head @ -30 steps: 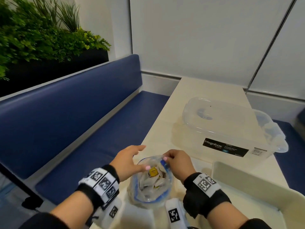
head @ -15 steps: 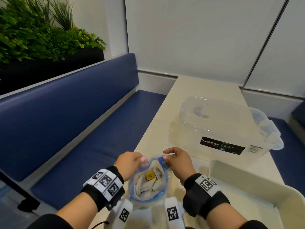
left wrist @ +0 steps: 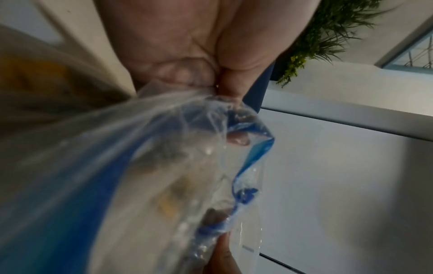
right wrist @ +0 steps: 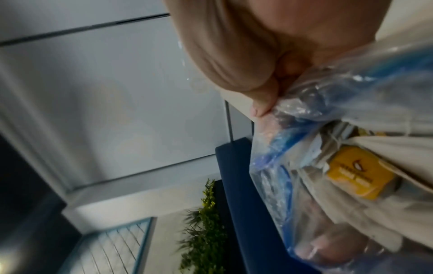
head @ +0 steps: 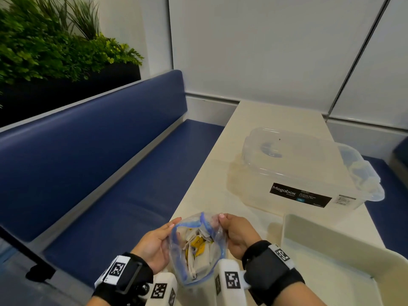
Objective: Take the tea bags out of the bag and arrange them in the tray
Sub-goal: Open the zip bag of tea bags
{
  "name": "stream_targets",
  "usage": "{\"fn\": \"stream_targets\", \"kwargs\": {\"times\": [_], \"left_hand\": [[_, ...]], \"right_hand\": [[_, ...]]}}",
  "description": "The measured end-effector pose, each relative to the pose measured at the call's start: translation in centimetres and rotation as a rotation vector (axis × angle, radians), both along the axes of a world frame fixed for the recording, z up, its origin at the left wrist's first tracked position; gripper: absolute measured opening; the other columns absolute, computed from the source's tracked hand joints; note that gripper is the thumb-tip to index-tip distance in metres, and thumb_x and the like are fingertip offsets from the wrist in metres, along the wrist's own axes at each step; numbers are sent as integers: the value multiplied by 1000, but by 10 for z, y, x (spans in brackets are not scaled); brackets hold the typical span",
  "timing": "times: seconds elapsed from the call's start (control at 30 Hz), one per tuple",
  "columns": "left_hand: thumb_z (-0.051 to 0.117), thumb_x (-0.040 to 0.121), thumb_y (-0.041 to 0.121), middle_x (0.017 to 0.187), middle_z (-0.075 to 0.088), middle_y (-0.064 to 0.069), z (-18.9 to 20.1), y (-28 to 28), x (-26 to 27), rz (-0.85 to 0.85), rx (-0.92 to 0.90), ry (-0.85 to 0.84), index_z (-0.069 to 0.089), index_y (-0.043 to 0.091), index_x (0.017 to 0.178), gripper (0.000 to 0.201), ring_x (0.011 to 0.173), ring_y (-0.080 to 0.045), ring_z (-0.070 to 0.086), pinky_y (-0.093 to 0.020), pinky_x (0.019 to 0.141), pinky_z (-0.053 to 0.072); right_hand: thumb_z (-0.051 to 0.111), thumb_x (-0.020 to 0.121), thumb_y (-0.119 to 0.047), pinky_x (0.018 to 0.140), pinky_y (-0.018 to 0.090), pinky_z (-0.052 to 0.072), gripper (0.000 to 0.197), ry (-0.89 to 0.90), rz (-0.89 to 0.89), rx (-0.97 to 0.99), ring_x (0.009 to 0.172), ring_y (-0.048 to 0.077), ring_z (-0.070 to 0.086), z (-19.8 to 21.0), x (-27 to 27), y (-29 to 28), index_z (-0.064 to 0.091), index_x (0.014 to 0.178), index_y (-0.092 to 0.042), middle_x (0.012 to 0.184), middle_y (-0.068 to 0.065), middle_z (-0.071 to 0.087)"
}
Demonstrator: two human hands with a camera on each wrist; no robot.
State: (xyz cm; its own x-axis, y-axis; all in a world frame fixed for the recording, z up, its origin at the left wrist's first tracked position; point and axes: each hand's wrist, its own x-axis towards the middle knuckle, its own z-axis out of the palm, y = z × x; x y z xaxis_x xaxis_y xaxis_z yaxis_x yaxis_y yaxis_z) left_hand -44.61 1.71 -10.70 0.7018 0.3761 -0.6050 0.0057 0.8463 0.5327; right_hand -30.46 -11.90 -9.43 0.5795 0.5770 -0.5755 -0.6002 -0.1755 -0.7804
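A crinkled, clear plastic zip bag (head: 196, 248) with a blue seal strip is held low over the near edge of the pale, smooth surface (head: 276, 120), its mouth pulled wide. The left hand (head: 154, 244) pinches the rim at 9 o'clock and the right hand (head: 237, 234) pinches it at 3 o'clock — thumbs and fingers curled onto the film. Inside lie soft, off-white paper tea bags (head: 199, 256) with yellow tags, crowded so that their number cannot be told. At 3 o'clock from the bag sits a cream, matte tray (head: 309, 231) with upright walls, cut off by the frame's lower right. At 1 o'clock stands a lidded, translucent Megabox storage box (head: 304, 171); its fine print is unreadable. Both wrist views are blurred — the bag fills them.
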Motion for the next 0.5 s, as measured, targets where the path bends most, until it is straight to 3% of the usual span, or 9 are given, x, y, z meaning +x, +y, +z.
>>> {"fn": "stream_targets", "kwargs": {"times": [0.07, 0.13, 0.2, 0.27, 0.33, 0.4, 0.5], "left_hand": [[43, 97, 16, 119, 61, -23, -4, -2, -1, -23, 43, -7, 56, 6, 124, 31, 86, -27, 65, -40, 75, 58], [43, 97, 16, 105, 67, -23, -3, -7, 1, -21, 113, -35, 58, 7, 116, 25, 86, -29, 67, -42, 76, 56], [46, 97, 17, 100, 68, -19, 1, -13, 3, -39, 277, 11, 58, 7, 112, 22, 88, -29, 66, -42, 80, 54], [47, 97, 26, 94, 70, -12, 1, -15, 3, -100, 488, 126, 59, 8, 109, 25, 87, -25, 65, -38, 81, 53], [43, 96, 40, 79, 66, -3, 1, -16, 0, -181, 624, 237, 63, 8, 98, 38, 77, -18, 60, -30, 72, 49], [43, 94, 48, 64, 54, 2, 0, -14, -4, -268, 678, 328, 62, 11, 85, 43, 60, -13, 45, -23, 57, 38], [50, 95, 37, 46, 50, 7, 3, -20, -7, -360, 676, 337, 54, 9, 74, 35, 39, -7, 39, -18, 43, 35]], "right_hand": [[35, 101, -15, 103, 50, 39, 34, 253, -42, 103, 105, 41, 56, -2, -3, 0, 61, 94, 6, 110, 29, 62], [36, 99, -20, 106, 56, 33, 40, 456, -33, 207, 117, 47, 50, 1, -6, -1, 54, 117, 11, 125, 35, 53], [35, 99, -23, 105, 56, 32, 46, 542, -55, 266, 121, 49, 46, 3, -6, -3, 49, 127, 10, 127, 36, 51], [34, 100, -24, 95, 56, 38, 46, 568, -105, 266, 115, 48, 49, 6, -5, -4, 50, 126, 10, 121, 35, 56], [32, 101, -27, 83, 56, 39, 47, 594, -167, 264, 102, 47, 52, 12, -5, -6, 54, 117, 11, 103, 35, 63], [30, 102, -28, 81, 56, 37, 49, 600, -186, 280, 94, 46, 52, 12, -4, -7, 56, 104, 13, 87, 36, 65], [31, 101, -34, 94, 57, 35, 51, 567, -171, 288, 105, 47, 51, 7, -2, -9, 55, 113, 10, 106, 35, 62]]}}
